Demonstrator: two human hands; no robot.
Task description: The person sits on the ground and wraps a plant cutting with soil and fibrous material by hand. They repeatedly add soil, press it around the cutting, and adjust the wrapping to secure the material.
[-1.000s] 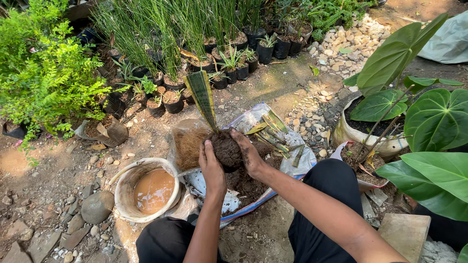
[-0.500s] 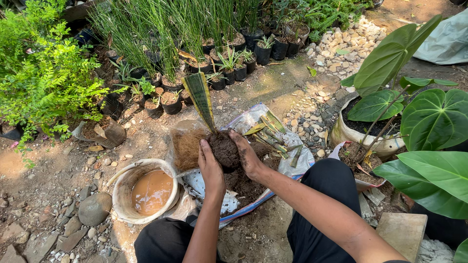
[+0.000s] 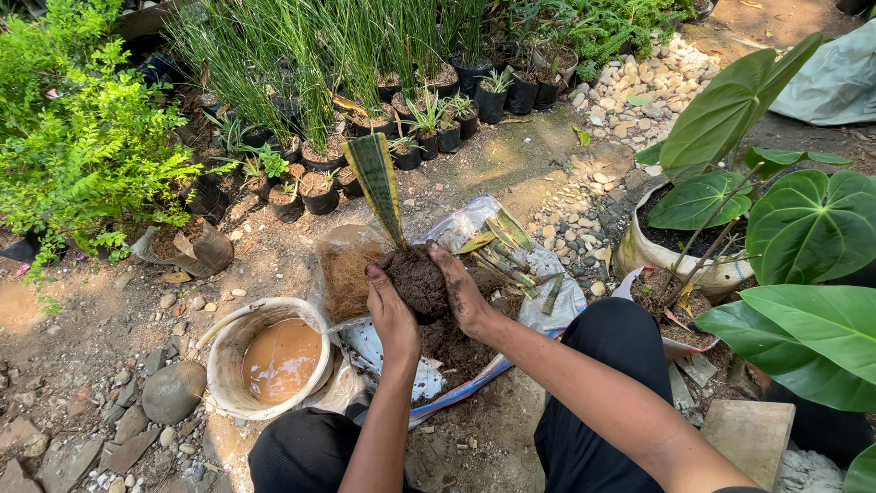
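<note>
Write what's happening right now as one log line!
left hand: cupping soil ball | right hand: pressing soil ball | striped leaf: upright in soil ball | bucket: brown liquid, left of hands

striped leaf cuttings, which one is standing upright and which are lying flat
The upright one is the striped leaf cutting rising from the soil ball cupped between the left hand and right hand. The other cuttings lie flat on the plastic sheet.

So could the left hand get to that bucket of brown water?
Probably yes. The bucket sits just beside the left hand with nothing between them, but both hands are cupping the soil ball, so the left hand would have to let go first.
</note>
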